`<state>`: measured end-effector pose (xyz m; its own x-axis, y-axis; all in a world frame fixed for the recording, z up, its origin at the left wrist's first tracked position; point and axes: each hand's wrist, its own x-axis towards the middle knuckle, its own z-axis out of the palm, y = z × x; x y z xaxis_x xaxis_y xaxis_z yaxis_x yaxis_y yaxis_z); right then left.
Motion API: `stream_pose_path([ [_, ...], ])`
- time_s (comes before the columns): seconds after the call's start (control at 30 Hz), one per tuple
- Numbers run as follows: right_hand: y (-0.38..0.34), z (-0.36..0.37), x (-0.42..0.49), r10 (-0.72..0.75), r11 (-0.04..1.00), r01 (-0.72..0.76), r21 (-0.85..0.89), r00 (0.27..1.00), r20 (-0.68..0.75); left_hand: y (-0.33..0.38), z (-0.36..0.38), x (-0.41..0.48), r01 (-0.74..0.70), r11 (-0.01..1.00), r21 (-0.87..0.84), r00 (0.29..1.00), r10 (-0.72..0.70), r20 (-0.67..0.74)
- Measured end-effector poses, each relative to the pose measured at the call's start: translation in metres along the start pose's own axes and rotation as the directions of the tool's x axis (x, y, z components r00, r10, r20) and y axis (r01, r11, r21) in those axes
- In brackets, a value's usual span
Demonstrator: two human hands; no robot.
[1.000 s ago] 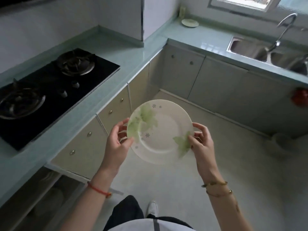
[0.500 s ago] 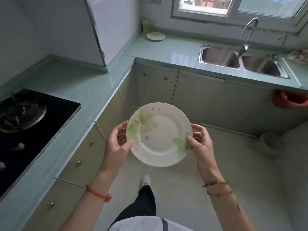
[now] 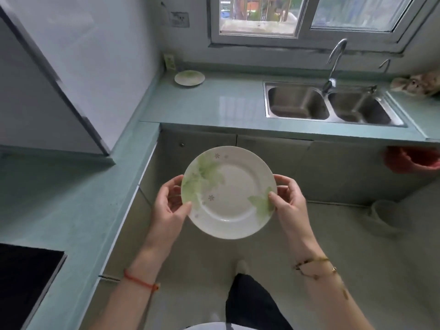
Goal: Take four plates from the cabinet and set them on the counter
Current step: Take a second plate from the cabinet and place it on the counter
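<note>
Both hands, left (image 3: 170,206) and right (image 3: 289,201), clamp the plate (image 3: 228,191) by its rim; I'm carrying it, probably to set beside the other plate (image 3: 189,77) on the bench (image 3: 228,103).

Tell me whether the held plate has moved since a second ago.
Yes. The plate, held in the left hand and right hand, has left the stove side and neared the sink counter.
</note>
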<state>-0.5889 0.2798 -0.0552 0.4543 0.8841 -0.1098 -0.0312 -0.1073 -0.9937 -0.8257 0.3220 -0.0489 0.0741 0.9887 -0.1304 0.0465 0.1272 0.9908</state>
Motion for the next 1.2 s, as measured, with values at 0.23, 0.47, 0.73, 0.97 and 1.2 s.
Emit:
stream_pose_path([
  [0.23,-0.008,0.024,0.141,0.003,1.000,-0.003,0.031,1.000,-0.006,0.012,0.035,0.137,-0.010,1.000,-0.013,1.000,0.010,-0.022],
  [0.47,-0.038,0.049,0.312,0.029,1.000,-0.029,-0.007,1.000,0.013,0.037,0.083,0.290,-0.001,0.999,-0.049,0.995,-0.004,-0.100],
  [0.73,-0.047,0.088,0.470,0.052,0.989,-0.052,-0.136,0.999,-0.003,0.045,0.109,0.446,0.027,1.000,0.011,0.992,-0.025,-0.121],
  [0.97,-0.040,0.141,0.610,0.052,0.978,-0.077,-0.196,0.990,-0.129,0.045,0.119,0.603,0.056,0.997,0.062,0.996,-0.052,-0.070],
  [1.2,-0.022,0.185,0.734,0.077,0.957,-0.143,-0.251,0.964,-0.254,0.032,0.133,0.755,0.084,0.991,0.104,0.996,-0.080,-0.038],
])
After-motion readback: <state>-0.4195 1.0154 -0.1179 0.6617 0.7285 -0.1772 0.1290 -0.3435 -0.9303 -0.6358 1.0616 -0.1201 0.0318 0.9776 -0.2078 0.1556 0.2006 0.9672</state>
